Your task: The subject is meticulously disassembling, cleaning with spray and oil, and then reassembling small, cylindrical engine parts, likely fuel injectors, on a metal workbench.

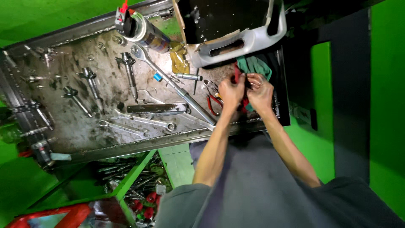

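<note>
My left hand (231, 92) and my right hand (260, 90) meet at the right end of a dirty metal tray (126, 145). Both pinch a small part wrapped in a red rag (237, 76); the part itself is hidden by my fingers. A green cloth (254, 64) lies just beyond my hands. Red-handled pliers (213, 102) rest on the tray beside my left wrist.
Several wrenches (139, 120), a long ratchet handle (177, 86), fuel injectors (130, 69) and a spray can (145, 31) lie on the tray. A grey plastic handle part (242, 44) sits at the back. Below the tray, a green shelf (139, 169) holds more tools.
</note>
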